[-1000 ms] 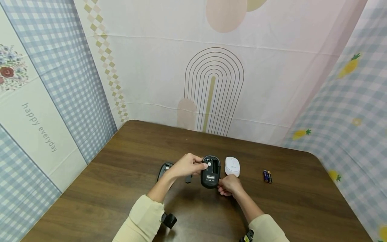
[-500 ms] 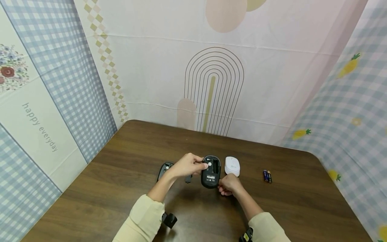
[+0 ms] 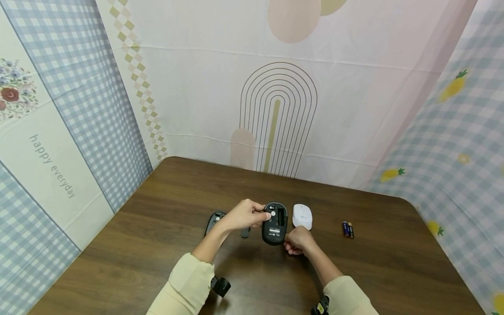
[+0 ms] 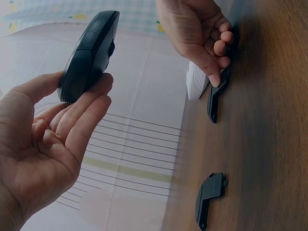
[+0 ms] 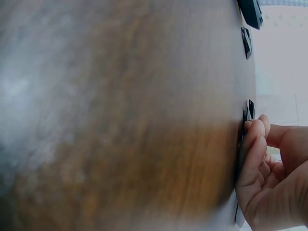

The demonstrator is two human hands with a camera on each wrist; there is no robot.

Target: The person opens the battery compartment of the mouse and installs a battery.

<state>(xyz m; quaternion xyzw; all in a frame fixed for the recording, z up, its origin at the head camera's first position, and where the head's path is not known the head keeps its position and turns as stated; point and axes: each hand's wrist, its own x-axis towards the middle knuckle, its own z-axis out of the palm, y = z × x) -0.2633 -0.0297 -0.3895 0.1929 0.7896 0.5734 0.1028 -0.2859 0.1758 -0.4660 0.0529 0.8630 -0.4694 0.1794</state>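
Note:
My left hand holds a black computer mouse above the table, its underside towards the head camera and its battery slot bare. In the left wrist view the thumb and fingers grip that mouse at one end. Low at the tabletop, my right hand pinches a black battery cover between thumb and fingers, which hide part of it. A second black battery cover lies on the table, further left. Behind the right hand stands a white mouse.
Another black mouse lies upside down on the wooden table, partly behind the left forearm. Two AA-type batteries rest side by side at the right. A patterned cloth hangs behind the table's far edge.

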